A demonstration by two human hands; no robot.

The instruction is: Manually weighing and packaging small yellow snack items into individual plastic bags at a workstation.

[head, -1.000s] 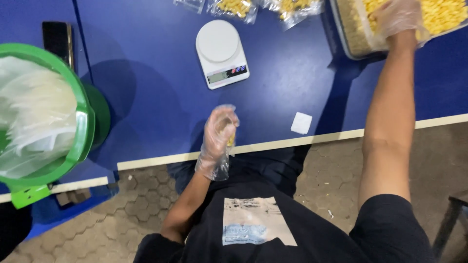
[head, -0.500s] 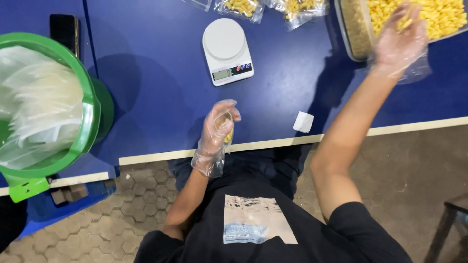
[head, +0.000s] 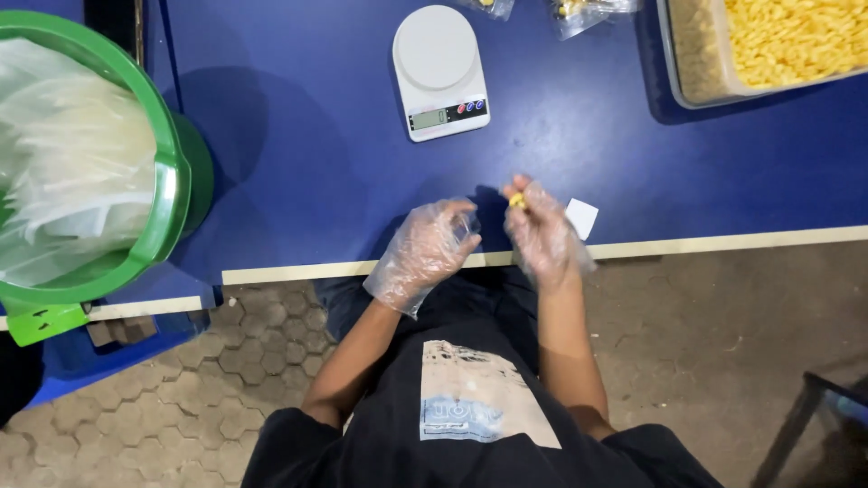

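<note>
Right hand (head: 541, 230), in a thin clear glove, pinches a few yellow pieces (head: 516, 201) at its fingertips, raised above the near edge of the blue table (head: 298, 136). Just to their left, the left hand (head: 425, 248), also gloved, curls loosely; what it holds cannot be told. Beyond both hands stands the white scale (head: 440, 72); the tub of yellow pieces (head: 687, 54) sits far right.

Surface: blue table (head: 298, 136).
On it: white kitchen scale (head: 440, 72), clear tub of yellow pieces (head: 687, 54), small white square (head: 581, 217), green bucket (head: 167, 181).
</note>
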